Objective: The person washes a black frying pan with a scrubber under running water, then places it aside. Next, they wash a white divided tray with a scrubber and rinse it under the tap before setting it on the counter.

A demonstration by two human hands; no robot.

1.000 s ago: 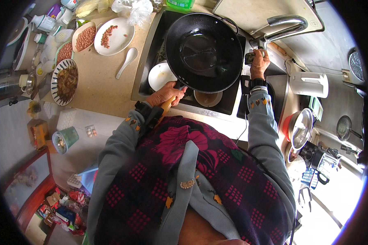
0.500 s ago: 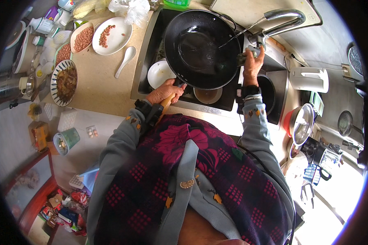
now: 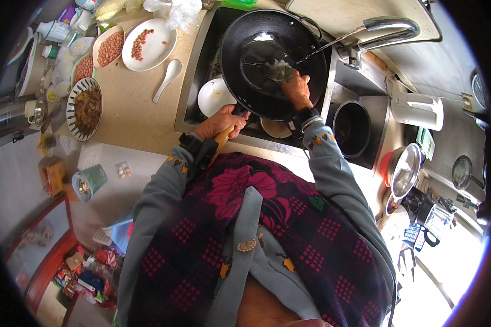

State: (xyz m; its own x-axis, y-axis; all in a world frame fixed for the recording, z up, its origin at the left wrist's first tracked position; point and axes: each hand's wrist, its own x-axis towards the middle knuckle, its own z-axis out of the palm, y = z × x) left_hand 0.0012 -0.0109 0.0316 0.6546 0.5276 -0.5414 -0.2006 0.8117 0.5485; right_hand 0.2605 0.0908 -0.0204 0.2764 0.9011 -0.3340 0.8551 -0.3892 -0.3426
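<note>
A black wok (image 3: 240, 57) is held over the sink (image 3: 190, 103), its inside wet and shiny. My left hand (image 3: 222, 123) is closed around the wok's wooden handle (image 3: 221, 143) at the near side. Inside the wok, my right hand (image 3: 296, 90) presses a greyish-green scouring pad (image 3: 279, 71) against the bottom. A thin stream of water runs from the chrome faucet (image 3: 393, 26) into the wok, right of the pad. Below the wok sit a white bowl (image 3: 211, 98) and a second bowl (image 3: 276, 128), mostly hidden.
On the counter at left lie a white spoon (image 3: 167, 80), a plate with some peanuts (image 3: 161, 52), trays of peanuts (image 3: 110, 48) and a patterned plate of cooked food (image 3: 86, 111). Right of the sink are a dark pot (image 3: 351, 129), a white kettle (image 3: 417, 110) and a metal bowl (image 3: 405, 171).
My right hand has moved left from the faucet's base into the wok, carrying the scouring pad. My left hand keeps its grip on the handle.
</note>
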